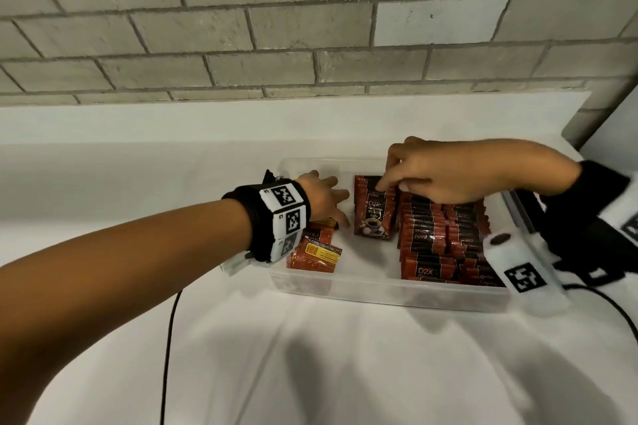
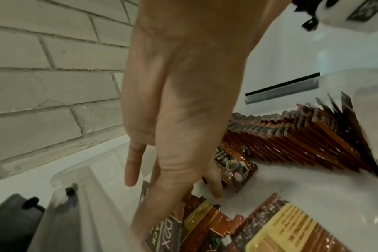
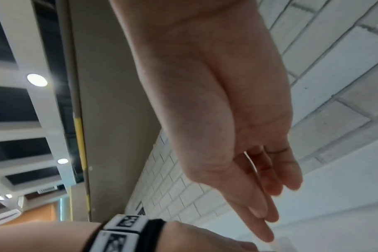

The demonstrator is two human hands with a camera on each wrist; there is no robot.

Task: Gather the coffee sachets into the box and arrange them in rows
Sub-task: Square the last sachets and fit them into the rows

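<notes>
A clear plastic box (image 1: 379, 290) sits on the white counter. Its right part holds tight rows of red-and-black coffee sachets (image 1: 438, 238) standing on edge, also seen in the left wrist view (image 2: 302, 139). One sachet (image 1: 374, 217) leans face-up against the rows' left side. My right hand (image 1: 392, 187) touches its top edge with straight fingers (image 3: 268, 213). A few loose sachets (image 1: 316, 254) lie flat in the box's left corner. My left hand (image 1: 336, 207) reaches down onto them with extended fingers (image 2: 190, 192) and grips nothing.
A grey brick wall (image 1: 241, 28) runs close behind the counter. A black cable (image 1: 169, 338) trails from my left wrist over the front of the counter. A dark object (image 2: 11, 218) stands just outside the box's left wall, and a black-edged strip (image 2: 283, 88) lies beyond its right side.
</notes>
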